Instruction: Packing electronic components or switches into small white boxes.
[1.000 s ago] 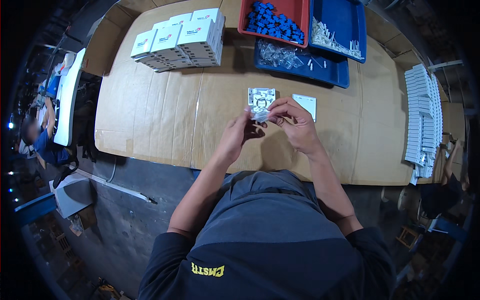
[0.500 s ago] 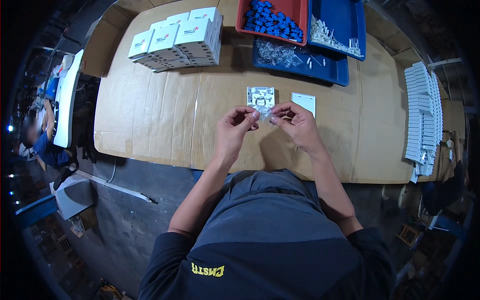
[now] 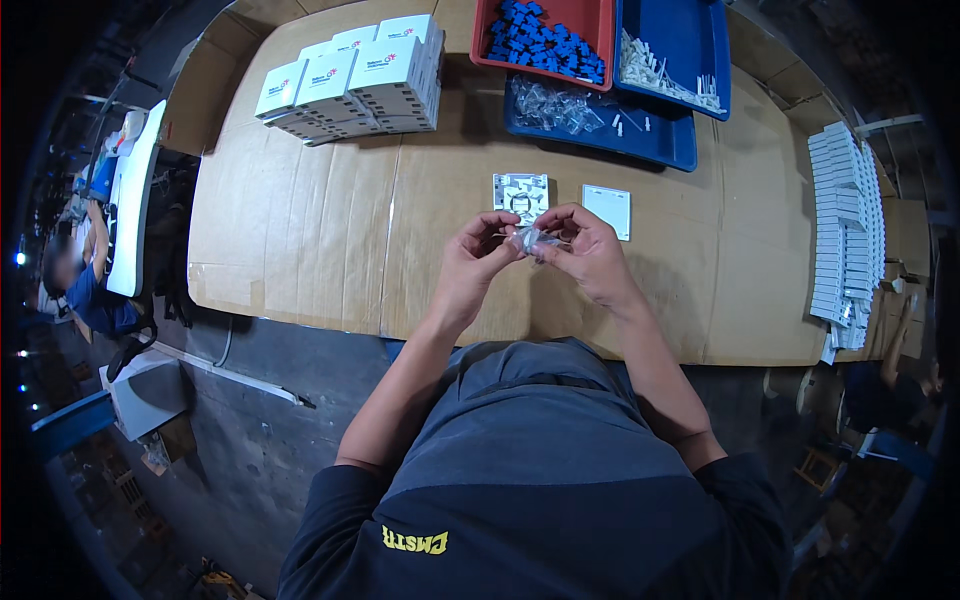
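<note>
Between my two hands is a small clear plastic bag [image 3: 533,240] with small pale parts inside, too small to name. My left hand [image 3: 480,254] pinches its left side with thumb and fingertips. From the other side my right hand [image 3: 592,255] is closed on the bag too, thumb against it. Just beyond my fingers lies an open white plastic housing [image 3: 520,190] with a dark ring-shaped detail in its middle; its near edge is partly hidden by my hands. A flat white square cover [image 3: 607,212] rests to the right of the housing.
White boxes [image 3: 345,80] are stacked at the back left. A red tray [image 3: 607,45] of blue parts and a blue tray [image 3: 690,60] of white parts sit over another blue tray [image 3: 660,145] holding clear bags. White pieces [image 3: 845,235] are stacked at the right. A co-worker [image 3: 95,290] sits far left.
My hands have drawn closer together around the bag, and my right hand has shifted slightly left and down. More of the white cover shows. A person's arm appears at the far right.
</note>
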`<state>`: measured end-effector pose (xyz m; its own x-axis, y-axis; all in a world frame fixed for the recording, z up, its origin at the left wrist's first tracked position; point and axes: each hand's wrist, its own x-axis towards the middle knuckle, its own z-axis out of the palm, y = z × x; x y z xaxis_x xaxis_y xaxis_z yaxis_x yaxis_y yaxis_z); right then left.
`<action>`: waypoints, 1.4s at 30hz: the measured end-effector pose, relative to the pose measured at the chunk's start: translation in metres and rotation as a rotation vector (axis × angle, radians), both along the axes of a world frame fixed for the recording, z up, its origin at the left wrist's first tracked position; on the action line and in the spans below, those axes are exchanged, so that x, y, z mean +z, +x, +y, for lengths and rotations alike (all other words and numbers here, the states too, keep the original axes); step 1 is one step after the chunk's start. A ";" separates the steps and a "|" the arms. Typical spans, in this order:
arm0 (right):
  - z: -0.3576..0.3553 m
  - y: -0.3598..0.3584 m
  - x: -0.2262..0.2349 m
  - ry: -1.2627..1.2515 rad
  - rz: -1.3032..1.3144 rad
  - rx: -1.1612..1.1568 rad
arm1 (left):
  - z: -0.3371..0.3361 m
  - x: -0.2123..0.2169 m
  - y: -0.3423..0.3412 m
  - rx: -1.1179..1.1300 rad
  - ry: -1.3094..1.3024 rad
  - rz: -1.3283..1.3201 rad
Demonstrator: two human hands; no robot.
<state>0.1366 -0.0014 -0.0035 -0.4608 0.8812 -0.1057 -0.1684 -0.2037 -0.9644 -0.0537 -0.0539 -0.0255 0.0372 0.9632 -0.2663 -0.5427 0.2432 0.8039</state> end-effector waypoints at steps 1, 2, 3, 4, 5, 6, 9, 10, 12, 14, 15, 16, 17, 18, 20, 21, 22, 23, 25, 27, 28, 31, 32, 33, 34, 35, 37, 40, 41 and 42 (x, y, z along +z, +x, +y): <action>0.000 0.000 0.000 -0.031 -0.006 -0.008 | 0.000 0.001 0.000 -0.006 0.027 -0.004; -0.001 -0.001 -0.001 -0.031 -0.006 -0.008 | 0.001 0.000 -0.001 -0.005 0.027 -0.004; 0.000 -0.001 -0.003 -0.024 -0.015 -0.040 | 0.001 -0.002 -0.002 -0.008 0.027 -0.022; 0.000 -0.002 -0.005 -0.016 -0.025 -0.072 | 0.002 -0.002 -0.002 -0.009 0.026 -0.039; 0.000 -0.002 -0.005 -0.016 -0.025 -0.070 | 0.002 -0.002 -0.003 -0.007 0.026 -0.040; 0.000 -0.002 -0.006 -0.046 -0.018 -0.080 | 0.001 -0.001 -0.003 -0.021 0.003 -0.028; 0.000 -0.002 -0.010 -0.069 -0.015 -0.108 | 0.002 0.005 0.000 -0.037 0.009 0.036; -0.001 -0.002 -0.011 -0.062 -0.016 -0.124 | 0.001 0.006 0.001 -0.040 0.036 0.089; -0.001 -0.002 -0.011 -0.045 -0.009 -0.133 | 0.000 -0.002 0.001 -0.016 0.028 0.066; 0.000 -0.003 -0.008 -0.028 0.000 -0.139 | 0.000 -0.004 0.000 0.010 0.020 0.044; 0.001 -0.005 -0.006 -0.046 0.014 -0.127 | 0.000 -0.005 -0.001 0.031 0.007 0.017; 0.001 -0.005 -0.005 -0.064 0.028 -0.116 | 0.000 -0.004 -0.001 0.051 -0.005 -0.011; 0.002 -0.005 -0.005 -0.064 0.028 -0.116 | 0.000 -0.002 0.000 0.051 -0.005 -0.012; 0.002 -0.004 -0.005 -0.090 0.027 -0.101 | 0.000 0.000 0.001 0.076 -0.022 -0.053; 0.002 -0.004 -0.003 -0.116 0.026 -0.085 | 0.000 0.002 0.001 0.103 -0.038 -0.095; 0.001 -0.005 0.000 -0.135 0.018 -0.070 | 0.000 0.001 0.001 0.109 -0.034 -0.136; 0.000 -0.005 0.001 -0.154 0.010 -0.057 | 0.000 0.001 0.001 0.114 -0.030 -0.176; -0.001 -0.006 -0.001 -0.155 0.009 -0.057 | 0.000 0.000 0.001 0.114 -0.031 -0.177; -0.002 -0.008 -0.006 -0.053 0.005 -0.039 | 0.000 -0.003 -0.001 0.071 -0.051 -0.107; -0.002 -0.008 -0.007 -0.050 -0.006 -0.042 | -0.001 -0.008 -0.002 0.069 -0.032 -0.068; -0.002 -0.008 -0.007 -0.045 -0.017 -0.045 | -0.001 -0.008 -0.002 0.067 -0.012 -0.028; 0.002 -0.004 -0.016 -0.084 -0.016 -0.090 | 0.000 -0.007 -0.004 0.028 -0.039 -0.012; 0.002 -0.003 -0.015 -0.084 -0.016 -0.089 | 0.000 -0.007 -0.004 0.030 -0.039 -0.012; 0.002 -0.003 -0.014 -0.106 -0.024 -0.082 | 0.000 -0.007 -0.004 0.039 -0.036 0.017; 0.002 -0.002 -0.012 -0.127 -0.033 -0.077 | 0.000 -0.007 -0.003 0.046 -0.032 0.043; 0.003 -0.002 -0.011 -0.127 -0.034 -0.078 | 0.000 -0.005 -0.002 0.045 -0.031 0.042; 0.004 -0.002 -0.011 -0.076 -0.098 -0.062 | -0.001 -0.001 -0.001 0.090 -0.058 -0.007; 0.005 0.000 -0.009 -0.046 -0.076 -0.057 | 0.000 0.001 -0.003 0.048 -0.083 -0.019; 0.006 0.000 -0.007 -0.046 -0.076 -0.056 | 0.000 0.000 -0.004 0.049 -0.084 -0.019; 0.006 0.001 -0.004 -0.051 -0.088 -0.040 | -0.001 0.000 -0.005 0.025 -0.100 -0.038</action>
